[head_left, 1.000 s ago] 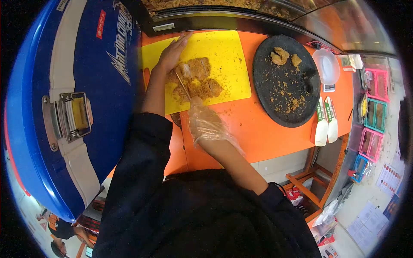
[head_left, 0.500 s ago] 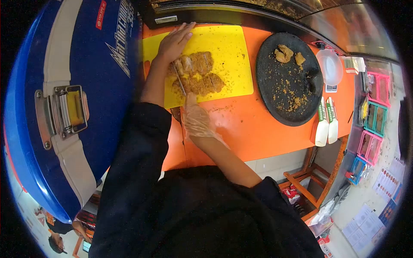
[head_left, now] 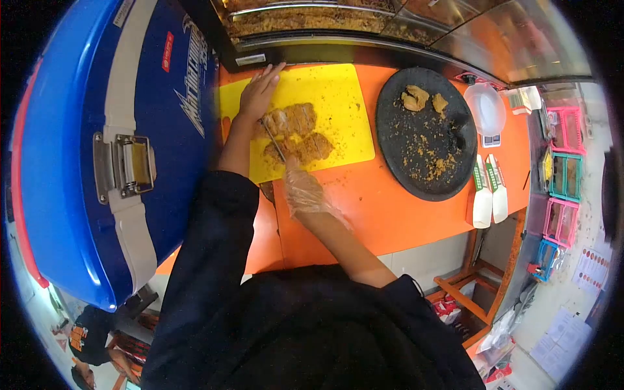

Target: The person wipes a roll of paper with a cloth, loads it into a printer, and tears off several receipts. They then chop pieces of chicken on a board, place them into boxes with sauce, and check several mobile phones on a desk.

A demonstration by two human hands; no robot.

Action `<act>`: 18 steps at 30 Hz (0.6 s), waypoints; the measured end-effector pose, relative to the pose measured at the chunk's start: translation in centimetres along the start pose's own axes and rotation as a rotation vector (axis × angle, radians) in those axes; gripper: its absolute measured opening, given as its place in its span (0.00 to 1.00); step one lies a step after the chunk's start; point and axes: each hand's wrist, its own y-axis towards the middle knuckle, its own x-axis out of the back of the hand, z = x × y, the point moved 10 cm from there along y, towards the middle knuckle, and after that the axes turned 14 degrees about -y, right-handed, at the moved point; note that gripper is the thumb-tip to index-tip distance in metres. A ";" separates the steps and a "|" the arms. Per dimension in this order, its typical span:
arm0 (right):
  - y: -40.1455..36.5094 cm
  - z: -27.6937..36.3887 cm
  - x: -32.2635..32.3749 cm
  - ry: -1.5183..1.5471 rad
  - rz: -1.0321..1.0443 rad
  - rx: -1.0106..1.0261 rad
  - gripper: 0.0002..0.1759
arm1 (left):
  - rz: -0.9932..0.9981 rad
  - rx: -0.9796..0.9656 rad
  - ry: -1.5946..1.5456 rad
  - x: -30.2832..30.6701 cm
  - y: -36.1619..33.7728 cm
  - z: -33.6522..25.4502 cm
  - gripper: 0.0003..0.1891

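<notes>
Two breaded, fried cutlets cut into strips, likely chicken, lie on a yellow cutting board [head_left: 348, 123]: the far cutlet [head_left: 296, 119] and the near cutlet [head_left: 312, 149]. My right hand [head_left: 305, 190], in a clear plastic glove, is closed around a knife whose handle is hidden in the grip. The knife blade [head_left: 273, 140] slants across the left ends of both cutlets. My bare left hand [head_left: 260, 92] is at the board's far left, fingers stretched out towards the back edge. Beyond the knife tip, this hand holds nothing visible; whether its palm touches the food is hidden.
A round dark stone plate [head_left: 406, 156] with fried pieces and crumbs stands right on the orange table [head_left: 338, 221]. Past it are a plastic bowl [head_left: 486, 110] on a scale and paper trays [head_left: 482, 201]. A blue cooler [head_left: 172, 123] borders the left, a glass case [head_left: 312, 26] the back.
The head view has tilted, so the board, plate and cooler sit lower in the picture. Both hands and the knife keep nearly the same place over the board.
</notes>
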 end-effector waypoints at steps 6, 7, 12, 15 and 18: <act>0.1 -0.4 0.7 0.082 -0.029 -0.019 0.09 | -0.019 -0.074 -0.168 -0.8 1.1 2.1 0.23; -0.9 0.0 1.2 0.097 -0.048 0.003 0.09 | -0.007 -0.125 -0.146 -0.7 0.6 1.5 0.23; 0.8 -0.7 -0.2 0.074 0.009 0.094 0.11 | -0.020 0.049 -0.201 0.5 -0.5 -1.3 0.19; -2.8 -0.3 6.1 0.106 0.031 0.085 0.15 | -0.352 -0.299 -0.585 4.5 -2.0 -4.3 0.19; -6.4 -3.8 8.6 0.136 -0.063 -0.075 0.21 | -0.865 -0.509 -0.496 9.8 -10.9 -11.6 0.20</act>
